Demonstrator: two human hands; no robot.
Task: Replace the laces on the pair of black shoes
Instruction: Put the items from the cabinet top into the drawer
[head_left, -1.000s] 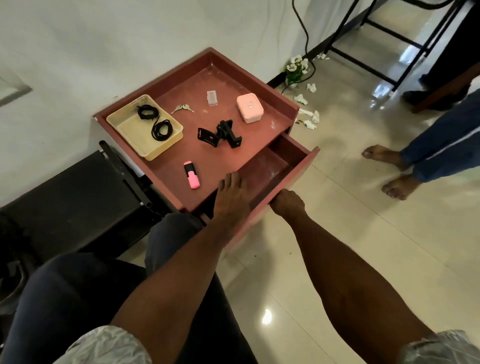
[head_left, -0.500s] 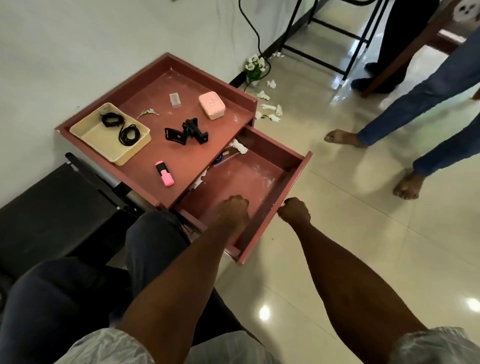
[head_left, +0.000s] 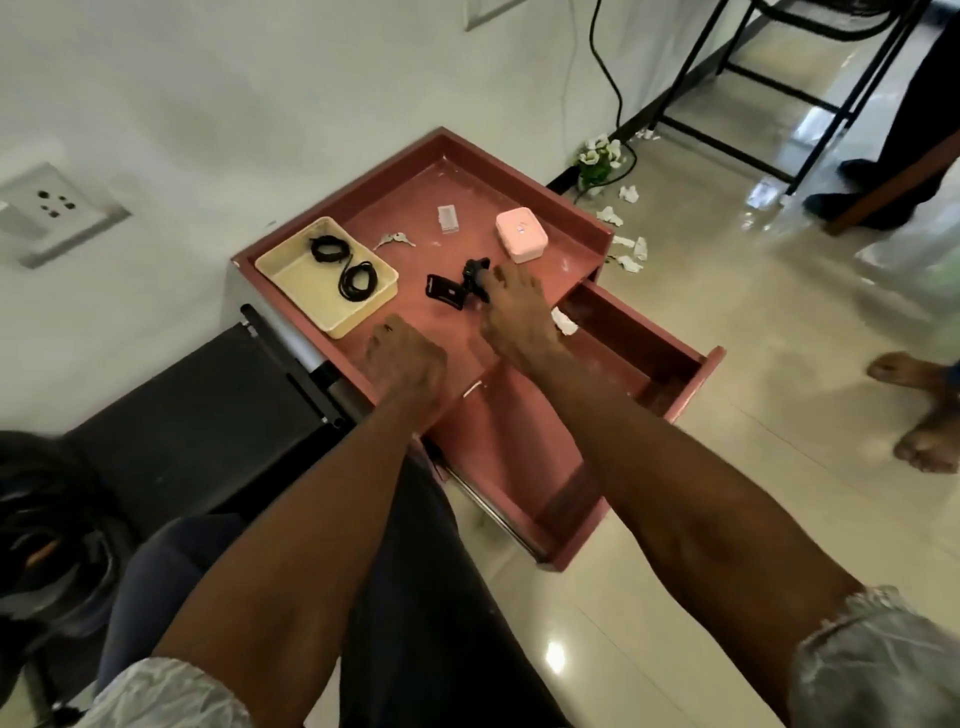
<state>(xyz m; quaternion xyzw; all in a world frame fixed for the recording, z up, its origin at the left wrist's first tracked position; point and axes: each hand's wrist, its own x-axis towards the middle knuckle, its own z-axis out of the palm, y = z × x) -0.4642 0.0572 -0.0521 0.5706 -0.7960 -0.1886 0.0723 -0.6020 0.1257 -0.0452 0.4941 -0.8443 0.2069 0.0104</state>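
Two coiled black laces (head_left: 351, 272) lie in a cream tray (head_left: 291, 278) at the back left of the red cabinet top (head_left: 447, 187). My left hand (head_left: 405, 358) rests knuckles up on the top, just right of the tray, fingers bent down; whatever is beneath it is hidden. My right hand (head_left: 514, 312) reaches over the open drawer (head_left: 691, 379), its fingertips touching a black clamp holder (head_left: 454, 287). No black shoes are clearly in view.
On the cabinet top lie keys (head_left: 395, 239), a small clear box (head_left: 448, 218) and a pink case (head_left: 521, 235). Paper scraps (head_left: 563, 321) lie at the drawer's back. Another person's bare feet (head_left: 919, 410) stand on the tiled floor to the right.
The drawer has been pulled fully open. Both hands left its front and moved up onto the cabinet top; the left now covers the spot where the pink highlighter lay.
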